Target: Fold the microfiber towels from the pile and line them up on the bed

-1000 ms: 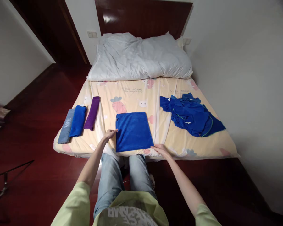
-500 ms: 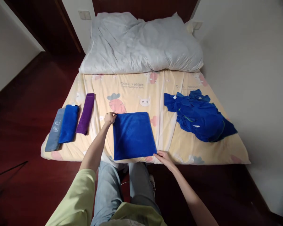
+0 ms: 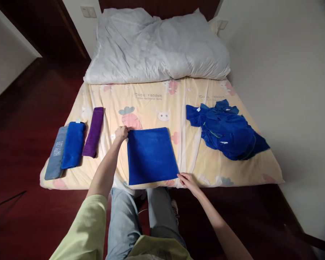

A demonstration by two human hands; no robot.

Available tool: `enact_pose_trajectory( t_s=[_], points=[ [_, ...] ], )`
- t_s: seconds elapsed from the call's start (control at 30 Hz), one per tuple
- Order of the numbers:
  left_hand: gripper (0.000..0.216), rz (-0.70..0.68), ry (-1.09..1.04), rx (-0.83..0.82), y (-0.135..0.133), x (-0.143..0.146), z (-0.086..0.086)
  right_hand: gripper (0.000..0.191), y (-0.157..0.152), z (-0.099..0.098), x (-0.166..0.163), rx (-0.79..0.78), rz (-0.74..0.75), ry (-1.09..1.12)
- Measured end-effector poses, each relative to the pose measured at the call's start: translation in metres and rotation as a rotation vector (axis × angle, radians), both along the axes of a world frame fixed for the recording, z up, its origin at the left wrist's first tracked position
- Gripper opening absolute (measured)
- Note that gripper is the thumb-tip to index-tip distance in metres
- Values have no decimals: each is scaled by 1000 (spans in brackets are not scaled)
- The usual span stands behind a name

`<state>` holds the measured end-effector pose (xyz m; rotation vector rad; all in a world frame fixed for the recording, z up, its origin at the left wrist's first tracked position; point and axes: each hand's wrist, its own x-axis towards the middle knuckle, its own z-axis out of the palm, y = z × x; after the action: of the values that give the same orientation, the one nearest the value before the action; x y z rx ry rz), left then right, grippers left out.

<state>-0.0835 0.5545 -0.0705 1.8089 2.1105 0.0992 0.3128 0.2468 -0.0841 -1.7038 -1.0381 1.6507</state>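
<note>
A blue towel [image 3: 152,156] lies flat as a near square at the front of the bed. My left hand [image 3: 121,133] is closed on its far left corner. At the near right corner, the fingers of my right hand [image 3: 187,180] pinch the edge. Left of the towel are a folded purple towel [image 3: 93,132], a folded blue towel [image 3: 73,145] and a grey folded cloth [image 3: 55,153] with "HAPPY LIFE" on it. On the right sits a crumpled heap of blue cloths [image 3: 227,131] with white tags showing.
The bed [image 3: 151,108] has a cream sheet with rabbit and carrot prints. A large grey-white quilt or pillow [image 3: 157,47] lies at its head. A white wall [image 3: 281,79] runs along the right; dark red floor [image 3: 24,119] is on the left.
The view has shifted slightly. Both hands stay at the same two corners of the blue towel, which keeps its square shape.
</note>
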Motion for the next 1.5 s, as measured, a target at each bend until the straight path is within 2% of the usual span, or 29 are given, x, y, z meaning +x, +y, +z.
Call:
enact_pose_trajectory(
  t_s=[0.1, 0.17, 0.23, 0.33, 0.43, 0.5, 0.6, 0.7, 0.77, 0.87, 0.97, 1.1, 1.23, 1.3, 1.4, 1.5],
  points=[
    [27, -15, 24, -12, -1, 3, -3, 63, 12, 1, 5, -33, 49, -46],
    [29, -18, 35, -19, -1, 4, -5, 64, 36, 1, 9, 5, 82, -92],
    [31, -3, 31, -26, -1, 2, -8, 64, 78, 0, 9, 101, 111, -148],
    [29, -11, -24, -23, 2, -7, -11, 60, 161, -2, -4, 266, 134, -331],
    [24, -148, -102, 16, 5, -17, -14, 43, 242, -4, -27, 344, 72, -578],
    [21, -239, -142, 50, 6, -21, -16, 31, 280, -6, -42, 364, 22, -645],
    [16, -298, -194, 55, 9, -20, -18, 13, 312, -15, -54, 429, -25, -704],
    [18, -286, -216, -2, 16, -15, -18, 6, 326, -27, -52, 486, 48, -693],
    [25, -263, -208, -41, 22, -12, -18, 5, 330, -33, -47, 475, 119, -610],
    [29, -254, -225, -88, 29, -12, -16, 26, 336, -36, -37, 402, 169, -425],
    [19, -253, -289, -99, 30, -17, -14, 42, 341, -32, -27, 348, 208, -342],
    [12, -222, -341, -38, 31, -21, -15, 32, 346, -27, -18, 418, 233, -455],
    [14, -184, -267, 94, 34, -10, -18, 20, 346, -23, -26, 494, 183, -613],
    [22, -207, -191, 170, 28, 3, -17, 20, 336, -18, -39, 538, 179, -733],
    [41, -319, -111, 343, -1, 34, -16, 35, 306, -12, -70, 719, 210, -919],
    [54, -505, -118, 412, -42, 67, -25, 48, 269, -12, -101, 864, 408, -931]
  ],
)
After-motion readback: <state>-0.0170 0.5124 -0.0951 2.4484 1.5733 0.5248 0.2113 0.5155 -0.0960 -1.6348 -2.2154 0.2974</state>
